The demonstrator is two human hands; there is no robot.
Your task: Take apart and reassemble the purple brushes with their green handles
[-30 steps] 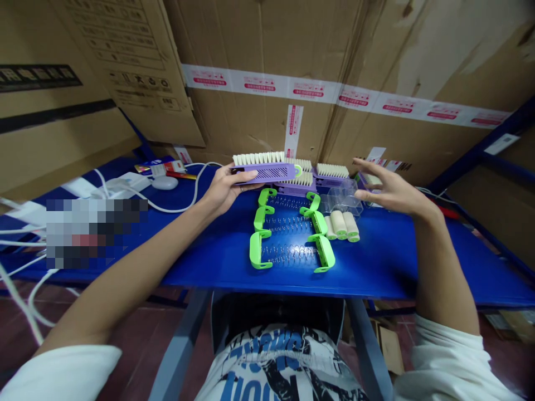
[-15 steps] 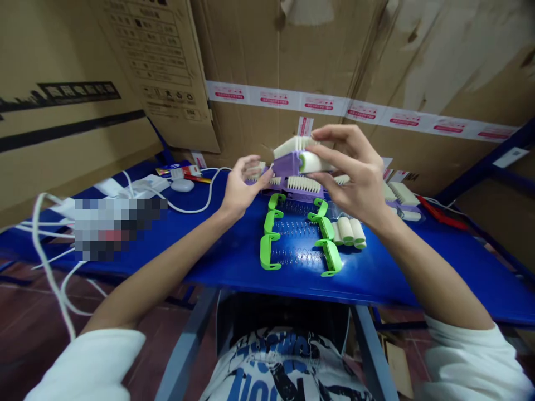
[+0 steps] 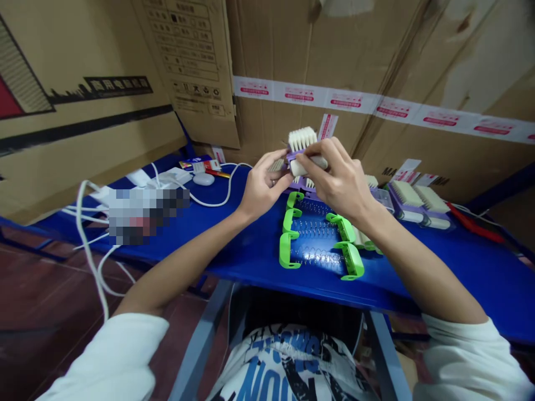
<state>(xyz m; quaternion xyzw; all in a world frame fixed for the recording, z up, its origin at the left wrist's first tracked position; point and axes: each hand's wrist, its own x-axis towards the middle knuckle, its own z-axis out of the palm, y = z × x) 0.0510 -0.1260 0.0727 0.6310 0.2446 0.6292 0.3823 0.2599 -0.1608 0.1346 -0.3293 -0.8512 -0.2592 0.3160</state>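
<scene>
Above the table my left hand (image 3: pixel 267 184) grips the side of a purple brush (image 3: pixel 301 139) with cream bristles pointing up. My right hand (image 3: pixel 340 178) pinches a white roller (image 3: pixel 307 166) with thumb and fingers, holding it along the brush's near side. Whether the roller is seated in the purple body cannot be made out. Just below the hands lie green brackets (image 3: pixel 288 250) in facing pairs, with thin metal springs (image 3: pixel 320 256) stretched between them. More white rollers (image 3: pixel 360 238) lie partly hidden behind my right forearm, and more purple brushes sit behind my hands.
Brushes with rollers (image 3: pixel 418 203) stand at the right on the blue table (image 3: pixel 242 250), near a red object (image 3: pixel 476 223). At the left are white cables (image 3: pixel 81 223), a power strip (image 3: pixel 175 177) and a white mouse (image 3: pixel 203 179). Cardboard (image 3: pixel 301 44) walls the back.
The brush has turned so its bristled end faces me, and my hands have come closer together around it. The roller now lies across its near side. The camera view has shifted left.
</scene>
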